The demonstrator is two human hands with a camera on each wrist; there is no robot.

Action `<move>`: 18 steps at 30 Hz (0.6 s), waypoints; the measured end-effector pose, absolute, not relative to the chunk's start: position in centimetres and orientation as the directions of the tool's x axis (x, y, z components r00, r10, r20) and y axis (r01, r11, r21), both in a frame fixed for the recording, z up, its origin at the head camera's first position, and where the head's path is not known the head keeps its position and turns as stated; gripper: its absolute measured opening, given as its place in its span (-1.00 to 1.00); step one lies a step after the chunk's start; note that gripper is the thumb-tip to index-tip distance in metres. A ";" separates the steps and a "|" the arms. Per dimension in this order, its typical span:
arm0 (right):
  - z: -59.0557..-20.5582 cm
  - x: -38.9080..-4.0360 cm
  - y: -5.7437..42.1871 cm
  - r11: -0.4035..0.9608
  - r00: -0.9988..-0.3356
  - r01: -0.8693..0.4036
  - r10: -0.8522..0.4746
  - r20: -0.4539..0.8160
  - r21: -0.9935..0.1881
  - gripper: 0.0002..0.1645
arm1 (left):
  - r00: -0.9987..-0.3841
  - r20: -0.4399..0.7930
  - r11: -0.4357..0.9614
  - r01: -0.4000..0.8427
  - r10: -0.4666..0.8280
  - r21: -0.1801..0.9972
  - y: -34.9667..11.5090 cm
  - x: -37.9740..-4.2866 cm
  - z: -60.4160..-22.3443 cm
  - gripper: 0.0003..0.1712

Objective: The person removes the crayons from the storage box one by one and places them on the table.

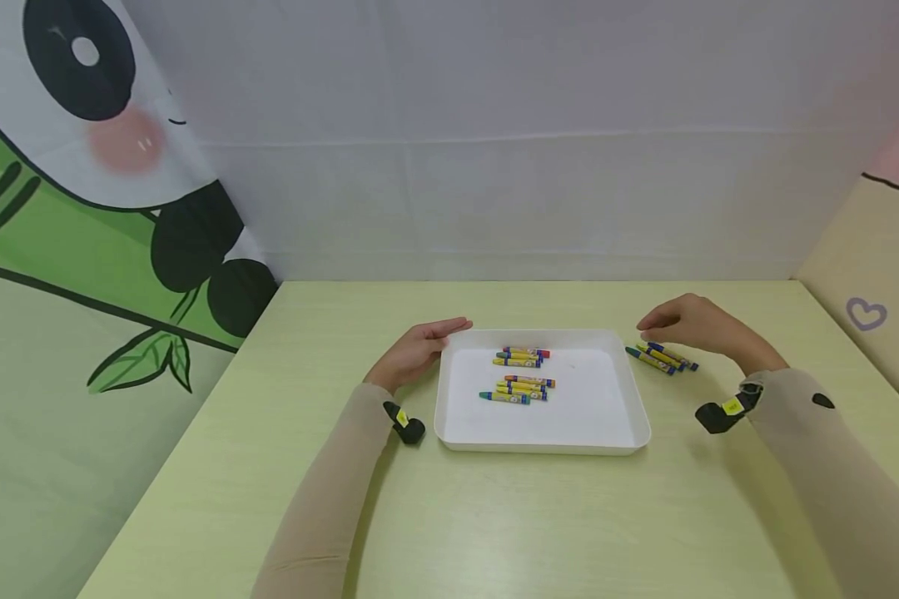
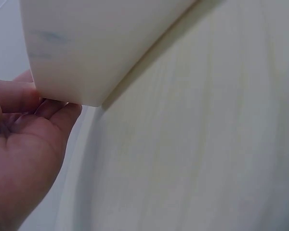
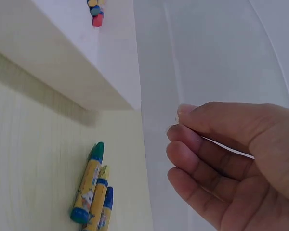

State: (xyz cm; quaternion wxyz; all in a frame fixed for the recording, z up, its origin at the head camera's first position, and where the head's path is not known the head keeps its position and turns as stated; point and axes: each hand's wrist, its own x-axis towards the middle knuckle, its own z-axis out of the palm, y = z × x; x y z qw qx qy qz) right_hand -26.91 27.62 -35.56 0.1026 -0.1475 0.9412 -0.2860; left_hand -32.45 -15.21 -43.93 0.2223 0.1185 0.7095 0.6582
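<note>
My left hand (image 1: 414, 356) grips the far left corner of a white tray (image 1: 584, 416); the left wrist view shows its thumb and fingers at the corner of the tray (image 2: 82, 57). Inside the tray lie two groups of crayons, an upper group (image 1: 519, 363) and a lower group (image 1: 523, 389), mostly with yellow wrappers. My right hand (image 1: 692, 323) hovers over several crayons (image 1: 658, 359) on the table to the right of the tray. Its fingers are loosely curled with nothing between them. Green, yellow and blue tips show on the loose crayons (image 3: 89, 190) in the right wrist view.
The pale wood-look table (image 1: 494, 524) ends at a plain light cloth backdrop (image 1: 494, 200). A printed cloth (image 1: 142, 249) hangs along the left side, and a cream panel with a purple heart (image 1: 866, 314) stands to the right.
</note>
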 end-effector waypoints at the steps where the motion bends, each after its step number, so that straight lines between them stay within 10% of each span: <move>1: -35.5 -27.0 27.2 0.785 -0.932 -0.223 -0.345 -0.110 -0.578 -0.61 | -0.873 -0.160 0.106 -0.124 0.462 0.987 -15.2 -32.4 -43.9 -0.45; 18: -35.9 -27.7 20.3 0.756 -0.867 -0.295 -0.469 -0.169 -0.585 -0.71 | -0.862 -0.159 0.113 -0.119 0.481 0.986 -15.5 -32.0 -43.9 -0.45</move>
